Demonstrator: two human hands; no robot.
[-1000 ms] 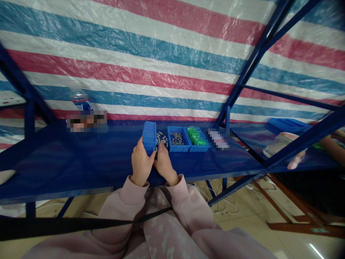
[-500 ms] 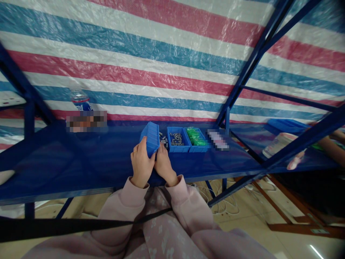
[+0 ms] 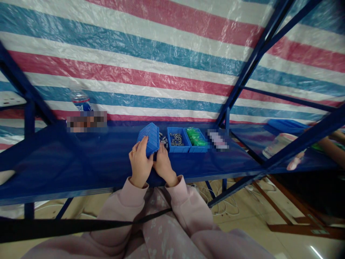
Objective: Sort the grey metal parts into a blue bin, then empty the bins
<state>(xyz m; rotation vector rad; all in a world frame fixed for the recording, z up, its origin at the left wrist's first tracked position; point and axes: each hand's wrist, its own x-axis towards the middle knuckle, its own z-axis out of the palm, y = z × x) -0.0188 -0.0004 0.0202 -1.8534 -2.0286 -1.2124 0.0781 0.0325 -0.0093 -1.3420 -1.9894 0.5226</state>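
My left hand (image 3: 140, 161) grips a small blue plastic bin (image 3: 150, 138), tipped on its side so that its ribbed underside faces up and left. Its opening faces right and down, toward loose small metal cylinders (image 3: 163, 139) on the blue tabletop. Beside the bin's lower edge, my right hand (image 3: 163, 162) lies with fingers bent near those metal pieces; whether it holds anything is hidden. Just right of them stands an upright blue bin (image 3: 178, 148) with many small metal parts inside. Touching it is another blue bin (image 3: 198, 148) filled with bright green pieces.
A plastic bottle (image 3: 82, 102) stands at the back left. Blurred flat objects (image 3: 218, 139) lie right of the bins. Blue metal posts (image 3: 242, 84) frame the table, and a striped sheet (image 3: 151, 64) hangs behind. Another person's arm (image 3: 334, 145) reaches in at far right.
The tipped bin has turned slightly and leans a little further left, along with my left hand. My right hand has hardly moved.
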